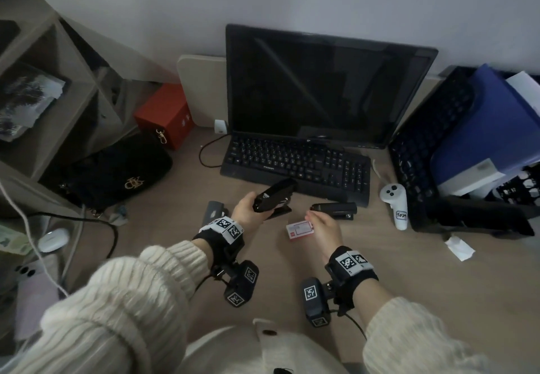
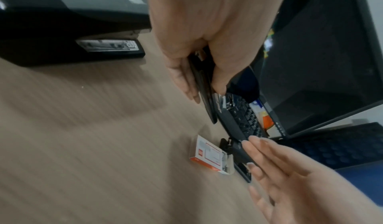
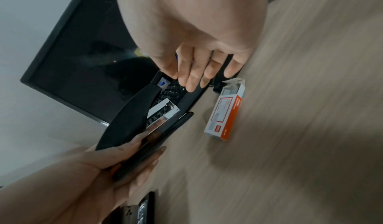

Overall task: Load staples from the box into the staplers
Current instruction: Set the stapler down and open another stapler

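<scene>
1. The staple box [image 1: 300, 230] lies on the desk [image 1: 409, 271], end flap open, just under the right hand [image 1: 324, 229].
2. The left hand [image 1: 248, 211] grips a black stapler [image 1: 273, 199] with its lid up.
3. The right hand holds nothing, fingers loose.
4. A tilted stapler could let staples slide out.

Black staplers [image 1: 273, 198]; white/orange staple box [image 1: 299, 229] (wood-grain desk [image 1: 438, 280]).
</scene>
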